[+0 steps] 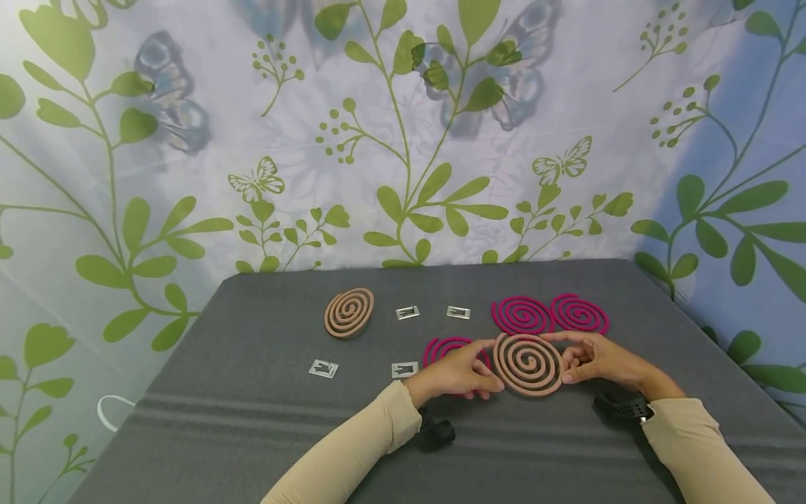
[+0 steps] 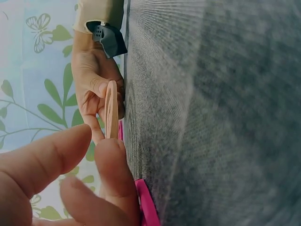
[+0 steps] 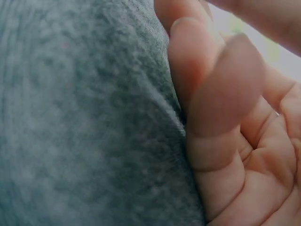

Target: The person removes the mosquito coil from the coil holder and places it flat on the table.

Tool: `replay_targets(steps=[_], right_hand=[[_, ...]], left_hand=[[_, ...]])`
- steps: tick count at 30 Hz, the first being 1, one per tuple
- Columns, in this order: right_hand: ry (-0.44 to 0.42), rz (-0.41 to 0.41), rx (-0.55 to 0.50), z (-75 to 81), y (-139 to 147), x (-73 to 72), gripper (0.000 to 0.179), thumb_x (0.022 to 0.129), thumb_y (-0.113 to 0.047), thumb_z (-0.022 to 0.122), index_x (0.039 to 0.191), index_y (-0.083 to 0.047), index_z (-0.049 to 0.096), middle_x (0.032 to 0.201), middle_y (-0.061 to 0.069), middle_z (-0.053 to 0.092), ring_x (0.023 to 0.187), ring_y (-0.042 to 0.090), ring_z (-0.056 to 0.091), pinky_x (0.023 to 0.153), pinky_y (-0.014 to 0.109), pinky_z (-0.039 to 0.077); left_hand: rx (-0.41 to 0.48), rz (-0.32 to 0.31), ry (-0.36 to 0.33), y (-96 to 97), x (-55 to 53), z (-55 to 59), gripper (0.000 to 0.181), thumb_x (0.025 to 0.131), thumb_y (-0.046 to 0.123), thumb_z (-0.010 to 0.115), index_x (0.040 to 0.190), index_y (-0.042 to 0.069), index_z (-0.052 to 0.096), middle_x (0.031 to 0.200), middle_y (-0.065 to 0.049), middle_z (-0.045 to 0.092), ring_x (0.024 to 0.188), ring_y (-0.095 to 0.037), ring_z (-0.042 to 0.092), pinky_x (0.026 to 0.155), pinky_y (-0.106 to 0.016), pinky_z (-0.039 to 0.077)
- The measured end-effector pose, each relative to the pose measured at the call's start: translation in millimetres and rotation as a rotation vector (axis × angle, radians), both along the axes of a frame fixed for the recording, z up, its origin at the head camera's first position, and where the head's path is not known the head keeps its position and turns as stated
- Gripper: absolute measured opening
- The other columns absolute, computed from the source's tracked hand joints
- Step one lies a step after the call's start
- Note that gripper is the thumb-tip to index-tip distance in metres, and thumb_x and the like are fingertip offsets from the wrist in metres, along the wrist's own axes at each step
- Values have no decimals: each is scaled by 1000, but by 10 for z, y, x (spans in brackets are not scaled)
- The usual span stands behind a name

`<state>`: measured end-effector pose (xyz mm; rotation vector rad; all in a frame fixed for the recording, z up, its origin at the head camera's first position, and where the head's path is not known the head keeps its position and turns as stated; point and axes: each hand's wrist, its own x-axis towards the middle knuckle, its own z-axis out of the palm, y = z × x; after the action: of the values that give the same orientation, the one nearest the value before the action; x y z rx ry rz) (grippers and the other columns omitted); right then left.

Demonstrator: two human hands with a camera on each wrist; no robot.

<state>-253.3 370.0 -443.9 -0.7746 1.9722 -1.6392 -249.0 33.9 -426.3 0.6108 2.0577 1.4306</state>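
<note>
A tan mosquito coil [image 1: 527, 364] is held between both hands, tipped slightly up toward me. My left hand [image 1: 458, 371] grips its left edge, index finger at the upper rim and thumb lower down. At the opposite edge, my right hand [image 1: 598, 358] holds it with the index finger along the top and the thumb at the side. The left wrist view shows the coil edge-on, close over the cloth. Part of a magenta coil [image 1: 450, 343] is hidden behind my left hand. Two more magenta coils [image 1: 521, 315] [image 1: 580, 313] lie just beyond the held one.
Another tan coil [image 1: 349, 313] lies at the back left. Small metal coil stands [image 1: 407, 312] [image 1: 458, 312] [image 1: 324, 368] [image 1: 405, 369] are spread left of the hands. Grey cloth [image 1: 252, 434] covers the table, and a leaf-patterned curtain [image 1: 352, 140] hangs behind it.
</note>
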Motion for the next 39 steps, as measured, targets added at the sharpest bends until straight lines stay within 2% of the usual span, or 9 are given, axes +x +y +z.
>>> replay_targets(steps=[4,6,7,10,13,18,30,36,39], right_hand=[[12,-39,48,7,0,12,69,98,7,73,158,14,40,95,0,77,80,9,69,72,27,56],[27,-60,81,13,-11,18,75,97,6,75,153,27,28,95,0,77,77,8,68,68,26,54],[35,-70,96,15,-16,19,77,97,5,76,151,29,27,94,0,77,76,8,67,65,26,52],[66,-92,135,19,-34,25,75,96,4,77,148,31,31,93,-2,77,72,6,64,56,25,45],[92,-109,159,18,-45,25,74,95,3,79,147,31,34,94,-2,78,69,5,63,53,25,43],[95,-118,171,14,-49,9,76,96,3,79,149,30,32,94,-1,79,67,5,62,56,23,48],[97,-101,194,25,-44,-2,79,95,0,81,149,30,32,87,-2,72,66,4,59,59,26,55],[119,-82,181,36,-51,0,73,94,1,82,143,32,39,86,-4,70,66,3,60,59,25,55],[113,-101,193,39,-60,1,71,94,0,82,142,31,41,86,-4,71,66,3,60,60,26,56]], left_hand=[[-3,-4,-15,8,-22,-19,77,95,-2,80,162,2,43,80,3,70,62,-8,63,53,-20,46],[-4,-9,-19,12,-34,-27,75,94,-3,79,161,1,44,78,3,69,60,-8,62,52,-19,45],[-8,-12,-18,14,-40,-31,75,94,-4,79,161,0,45,77,2,69,59,-8,61,51,-19,45],[-34,-25,-3,15,-48,-42,75,94,-4,79,161,-2,45,76,2,68,58,-8,60,51,-19,44],[-61,-38,16,15,-47,-49,77,94,-2,80,162,-3,43,75,3,67,59,-9,60,52,-19,44],[-78,-47,41,18,-39,-47,80,94,-1,81,163,-4,41,75,3,68,59,-9,60,52,-20,45],[-71,-37,43,13,-20,-37,79,95,0,80,162,-6,40,76,2,69,58,-9,60,52,-19,47],[-82,-46,51,3,-23,-36,77,96,2,80,162,-5,41,74,3,66,57,-9,60,52,-19,47],[-79,-50,57,4,-26,-42,77,97,3,80,162,-5,41,72,3,65,57,-8,60,52,-19,48]])
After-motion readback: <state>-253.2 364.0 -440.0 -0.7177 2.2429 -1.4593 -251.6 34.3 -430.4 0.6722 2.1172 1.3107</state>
